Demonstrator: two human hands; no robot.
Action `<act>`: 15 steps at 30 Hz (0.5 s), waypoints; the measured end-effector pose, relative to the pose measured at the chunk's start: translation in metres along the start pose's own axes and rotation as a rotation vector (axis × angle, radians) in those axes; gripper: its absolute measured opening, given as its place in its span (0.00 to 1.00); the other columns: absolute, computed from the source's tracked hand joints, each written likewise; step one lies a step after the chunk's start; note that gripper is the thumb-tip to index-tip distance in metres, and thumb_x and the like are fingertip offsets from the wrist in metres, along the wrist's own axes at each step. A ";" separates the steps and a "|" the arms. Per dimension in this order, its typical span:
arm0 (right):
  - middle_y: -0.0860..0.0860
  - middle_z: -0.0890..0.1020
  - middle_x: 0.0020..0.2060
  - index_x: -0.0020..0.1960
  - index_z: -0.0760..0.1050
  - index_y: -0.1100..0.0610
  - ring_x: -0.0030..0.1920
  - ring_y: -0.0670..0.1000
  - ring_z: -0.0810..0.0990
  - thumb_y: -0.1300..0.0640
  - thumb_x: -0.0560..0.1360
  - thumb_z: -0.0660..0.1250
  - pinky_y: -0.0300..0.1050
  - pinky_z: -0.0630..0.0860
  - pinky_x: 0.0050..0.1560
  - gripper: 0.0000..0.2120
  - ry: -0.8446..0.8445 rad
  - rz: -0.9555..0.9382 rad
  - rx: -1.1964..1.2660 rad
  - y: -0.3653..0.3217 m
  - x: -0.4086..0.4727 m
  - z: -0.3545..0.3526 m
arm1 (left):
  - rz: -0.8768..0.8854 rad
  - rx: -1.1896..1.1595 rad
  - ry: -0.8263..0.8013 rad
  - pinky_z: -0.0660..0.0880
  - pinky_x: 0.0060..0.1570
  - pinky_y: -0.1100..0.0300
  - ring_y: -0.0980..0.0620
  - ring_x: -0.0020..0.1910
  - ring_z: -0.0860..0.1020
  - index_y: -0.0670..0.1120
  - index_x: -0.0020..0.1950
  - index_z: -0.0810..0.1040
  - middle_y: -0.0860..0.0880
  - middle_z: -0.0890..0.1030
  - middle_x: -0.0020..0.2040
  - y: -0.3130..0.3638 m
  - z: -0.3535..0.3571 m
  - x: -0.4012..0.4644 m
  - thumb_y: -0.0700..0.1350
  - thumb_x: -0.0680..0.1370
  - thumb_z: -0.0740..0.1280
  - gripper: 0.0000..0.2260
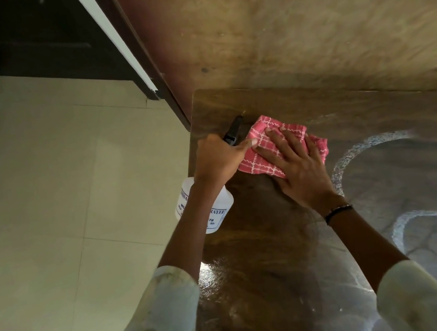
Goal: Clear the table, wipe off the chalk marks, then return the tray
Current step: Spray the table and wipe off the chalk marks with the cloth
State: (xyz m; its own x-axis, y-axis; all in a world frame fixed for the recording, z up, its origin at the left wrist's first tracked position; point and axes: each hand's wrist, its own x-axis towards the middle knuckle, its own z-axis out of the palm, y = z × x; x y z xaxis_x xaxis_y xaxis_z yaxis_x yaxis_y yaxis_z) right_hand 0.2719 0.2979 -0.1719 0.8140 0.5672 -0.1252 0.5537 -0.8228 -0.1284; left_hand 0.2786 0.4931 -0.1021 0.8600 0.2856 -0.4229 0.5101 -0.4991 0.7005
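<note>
Pink checked cloth [281, 145] under flat right hand [299, 168]; chalk marks [366, 151] at 3 o'clock; left hand [216, 160] grips spray bottle [204, 205].

Glossy dark wood table [262, 289], woven checked cloth [262, 140], translucent white plastic spray bottle [219, 211].

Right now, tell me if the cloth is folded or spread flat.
Bunched, not spread flat: the cloth shows creases and doubled edges under the right hand pressing it on the table.
</note>
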 end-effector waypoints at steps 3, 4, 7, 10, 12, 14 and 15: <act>0.53 0.58 0.76 0.76 0.55 0.42 0.75 0.58 0.55 0.42 0.76 0.56 0.68 0.55 0.70 0.29 0.005 -0.005 0.013 0.000 0.000 0.000 | -0.047 0.040 0.085 0.67 0.30 0.67 0.52 0.33 0.77 0.42 0.41 0.74 0.51 0.75 0.32 -0.005 -0.002 0.000 0.58 0.69 0.73 0.20; 0.53 0.59 0.76 0.75 0.55 0.42 0.75 0.58 0.55 0.42 0.76 0.56 0.68 0.55 0.70 0.29 0.005 -0.004 0.013 -0.001 0.000 -0.001 | -0.055 0.031 0.110 0.67 0.30 0.67 0.52 0.32 0.76 0.43 0.40 0.74 0.52 0.74 0.32 -0.007 -0.004 0.000 0.59 0.68 0.73 0.20; 0.53 0.60 0.75 0.75 0.55 0.42 0.74 0.59 0.57 0.41 0.76 0.55 0.68 0.55 0.70 0.28 0.023 -0.005 0.019 -0.001 0.000 -0.001 | -0.035 0.011 0.153 0.67 0.32 0.68 0.52 0.34 0.77 0.44 0.40 0.73 0.52 0.74 0.31 -0.012 -0.010 -0.001 0.59 0.68 0.73 0.19; 0.53 0.60 0.75 0.75 0.55 0.42 0.74 0.59 0.57 0.39 0.77 0.52 0.68 0.55 0.70 0.28 0.022 -0.006 0.027 -0.001 0.000 -0.001 | -0.037 0.029 0.171 0.65 0.30 0.71 0.53 0.32 0.75 0.44 0.39 0.73 0.54 0.72 0.30 -0.016 -0.015 0.000 0.57 0.70 0.72 0.18; 0.53 0.60 0.75 0.75 0.54 0.42 0.74 0.59 0.57 0.40 0.77 0.53 0.68 0.54 0.70 0.28 0.024 -0.005 0.026 -0.001 0.000 0.000 | -0.068 0.029 0.181 0.64 0.29 0.70 0.53 0.32 0.75 0.43 0.39 0.73 0.53 0.72 0.30 -0.018 -0.019 0.002 0.57 0.71 0.72 0.18; 0.53 0.60 0.75 0.75 0.55 0.42 0.74 0.59 0.58 0.40 0.77 0.54 0.68 0.55 0.69 0.28 0.023 -0.008 0.024 0.000 0.001 0.001 | -0.082 0.026 0.169 0.63 0.28 0.70 0.54 0.30 0.74 0.42 0.39 0.73 0.52 0.72 0.30 -0.019 -0.023 0.002 0.58 0.71 0.71 0.19; 0.53 0.60 0.75 0.75 0.55 0.42 0.74 0.59 0.58 0.40 0.77 0.53 0.68 0.56 0.69 0.27 0.023 -0.015 0.022 0.001 0.002 0.000 | -0.082 0.026 0.155 0.63 0.28 0.70 0.54 0.29 0.73 0.42 0.39 0.73 0.52 0.72 0.30 -0.019 -0.025 0.002 0.58 0.71 0.71 0.19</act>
State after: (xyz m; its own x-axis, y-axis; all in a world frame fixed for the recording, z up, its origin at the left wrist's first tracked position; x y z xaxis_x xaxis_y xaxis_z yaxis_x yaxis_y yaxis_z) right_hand 0.2744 0.2980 -0.1725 0.8093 0.5787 -0.1006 0.5623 -0.8129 -0.1517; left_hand 0.2713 0.5238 -0.1016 0.8081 0.4475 -0.3830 0.5798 -0.4896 0.6513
